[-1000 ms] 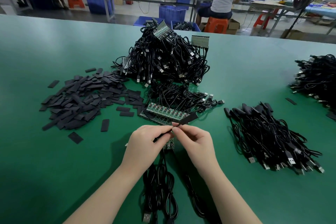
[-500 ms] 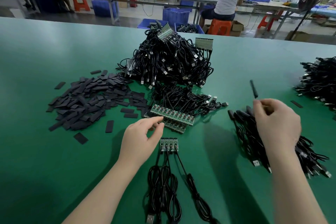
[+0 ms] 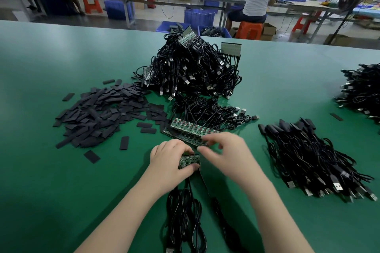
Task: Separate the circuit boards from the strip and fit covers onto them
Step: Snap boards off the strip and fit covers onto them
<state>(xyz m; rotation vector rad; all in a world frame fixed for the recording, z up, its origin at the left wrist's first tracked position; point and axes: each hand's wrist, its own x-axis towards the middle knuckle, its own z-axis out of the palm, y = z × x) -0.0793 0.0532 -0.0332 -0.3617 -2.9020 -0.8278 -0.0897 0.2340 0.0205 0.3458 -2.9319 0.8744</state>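
Observation:
A short strip of green circuit boards (image 3: 190,160) with black cables (image 3: 185,220) trailing toward me lies on the green table. My left hand (image 3: 170,160) grips its left part between thumb and fingers. My right hand (image 3: 224,154) hovers at the strip's right end, fingers loosely bent and blurred; whether it touches the strip is unclear. Just beyond lie longer board strips (image 3: 190,131). A heap of flat black covers (image 3: 102,113) spreads at the left. Covered cables (image 3: 312,158) are piled at the right.
A tall heap of black cables with board strips (image 3: 195,70) stands behind the work spot. Another cable pile (image 3: 362,92) sits at the far right edge. Loose covers (image 3: 92,156) lie near my left arm. A person sits at a bench beyond the table.
My right hand dropped the covered cable on the right pile and came back left to the short strip. My left hand moved down from the long strips and took hold of the short strip.

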